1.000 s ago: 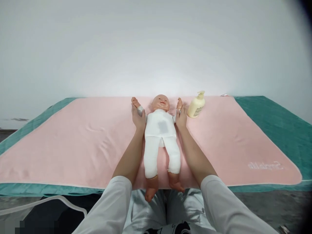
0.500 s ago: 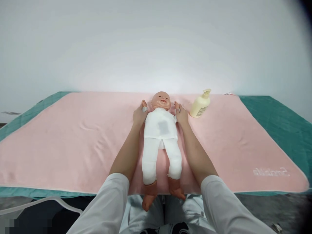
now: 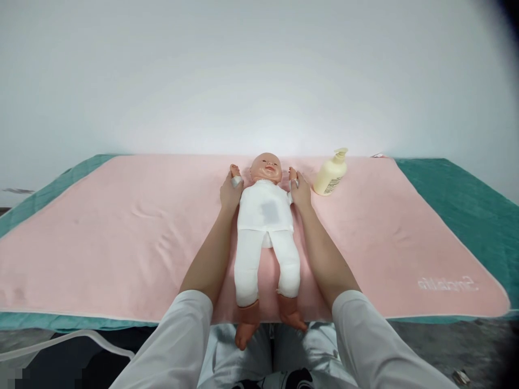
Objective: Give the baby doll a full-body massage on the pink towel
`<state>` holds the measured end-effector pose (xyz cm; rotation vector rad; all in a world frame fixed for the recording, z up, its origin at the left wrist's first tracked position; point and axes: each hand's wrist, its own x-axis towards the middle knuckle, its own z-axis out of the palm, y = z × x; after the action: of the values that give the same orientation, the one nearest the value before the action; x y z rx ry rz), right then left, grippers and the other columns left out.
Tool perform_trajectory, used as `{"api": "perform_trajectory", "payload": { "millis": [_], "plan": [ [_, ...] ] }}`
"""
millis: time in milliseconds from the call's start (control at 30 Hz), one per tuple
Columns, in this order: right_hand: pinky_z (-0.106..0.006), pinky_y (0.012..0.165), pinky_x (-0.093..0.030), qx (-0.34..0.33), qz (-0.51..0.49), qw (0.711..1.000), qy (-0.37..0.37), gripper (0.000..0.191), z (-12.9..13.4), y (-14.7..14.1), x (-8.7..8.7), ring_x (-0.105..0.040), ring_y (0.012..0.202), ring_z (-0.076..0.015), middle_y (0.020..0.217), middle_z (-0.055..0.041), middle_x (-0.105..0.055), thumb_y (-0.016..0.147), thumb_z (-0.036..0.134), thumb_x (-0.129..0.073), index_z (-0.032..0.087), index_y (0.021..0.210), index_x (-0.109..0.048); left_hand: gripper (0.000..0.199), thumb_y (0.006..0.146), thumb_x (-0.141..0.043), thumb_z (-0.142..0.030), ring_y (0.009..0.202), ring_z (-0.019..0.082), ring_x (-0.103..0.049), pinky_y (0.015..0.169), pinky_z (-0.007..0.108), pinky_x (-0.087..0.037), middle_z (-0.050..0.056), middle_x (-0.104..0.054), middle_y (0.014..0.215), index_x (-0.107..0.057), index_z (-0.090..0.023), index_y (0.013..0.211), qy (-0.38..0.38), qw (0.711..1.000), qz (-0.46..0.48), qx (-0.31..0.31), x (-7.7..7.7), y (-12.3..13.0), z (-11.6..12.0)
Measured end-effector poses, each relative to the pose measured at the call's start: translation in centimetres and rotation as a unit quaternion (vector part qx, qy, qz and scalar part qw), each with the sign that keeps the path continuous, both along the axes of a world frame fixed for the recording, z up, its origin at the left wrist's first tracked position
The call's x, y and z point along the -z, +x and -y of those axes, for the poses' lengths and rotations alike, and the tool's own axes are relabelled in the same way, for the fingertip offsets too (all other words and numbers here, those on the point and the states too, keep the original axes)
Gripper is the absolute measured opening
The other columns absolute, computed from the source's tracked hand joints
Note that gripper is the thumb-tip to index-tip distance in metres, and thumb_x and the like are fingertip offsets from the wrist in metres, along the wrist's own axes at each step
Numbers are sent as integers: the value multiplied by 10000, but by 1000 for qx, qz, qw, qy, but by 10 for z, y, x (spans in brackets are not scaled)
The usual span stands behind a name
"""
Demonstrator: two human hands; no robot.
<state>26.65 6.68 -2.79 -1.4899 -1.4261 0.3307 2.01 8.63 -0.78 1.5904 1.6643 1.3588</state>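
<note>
White cuffs (image 3: 236, 181) show in each closed grip: left hand (image 3: 229, 194) and right hand (image 3: 302, 194) wrap the forearms of the doll (image 3: 264, 197), face-up on the mat (image 3: 117, 232). The left-held arm (image 3: 234, 169) lies nearer its head (image 3: 266, 166) than a second ago, suggesting the arms are being worked. Print on the bottle (image 3: 330, 175) is illegible; the mat's lettering (image 3: 448, 283), seemingly mirrored, perhaps reads "Simple life".

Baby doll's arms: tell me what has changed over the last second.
In the left hand, one arm of the baby doll has swung inward toward its head; the other arm, in the right hand, came in slightly. Neither hand let go. The pink blanket and pale-yellow pump bottle stayed put.
</note>
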Motion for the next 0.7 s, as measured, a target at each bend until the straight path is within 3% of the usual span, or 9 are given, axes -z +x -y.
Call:
{"api": "perform_trajectory", "payload": {
  "millis": [133, 267, 400, 700],
  "plan": [
    [-438, 1032, -473, 4, -30, 999, 43, 516, 2, -1, 1, -598, 1196, -274, 1346, -117, -612, 908, 374, -438, 186, 1387, -476, 679, 836, -659, -422, 1216, 287, -587, 969, 380, -468, 162, -554, 1398, -383, -196, 1414, -38, 997, 37, -48, 0, 1, 5],
    [-489, 1071, -437, 48, -53, 994, 80, 579, 9, 0, 4, -540, 1275, -295, 1400, -155, -550, 890, 431, -488, 163, 1399, -423, 646, 826, -689, -423, 1163, 226, -604, 939, 329, -469, 137, -571, 1361, -378, -238, 1361, 54, 990, 109, -72, 2, 1, 9],
    [-468, 1083, -426, 70, -64, 987, 131, 614, 20, -1, 2, -504, 1314, -278, 1420, -174, -508, 891, 453, -506, 152, 1413, -386, 623, 795, -724, -376, 1076, 189, -621, 910, 302, -463, 116, -605, 1263, -395, -234, 1305, 133, 974, 149, -104, 3, -1, 15],
    [-418, 1070, -433, 80, -115, 978, 157, 526, 62, -7, -17, -537, 1285, -239, 1382, -142, -558, 921, 465, -481, 187, 1367, -459, 562, 770, -735, -320, 1088, 175, -603, 940, 314, -439, 96, -617, 1170, -428, -218, 1229, 212, 955, 169, -119, -6, -3, 45]
  ]
}}
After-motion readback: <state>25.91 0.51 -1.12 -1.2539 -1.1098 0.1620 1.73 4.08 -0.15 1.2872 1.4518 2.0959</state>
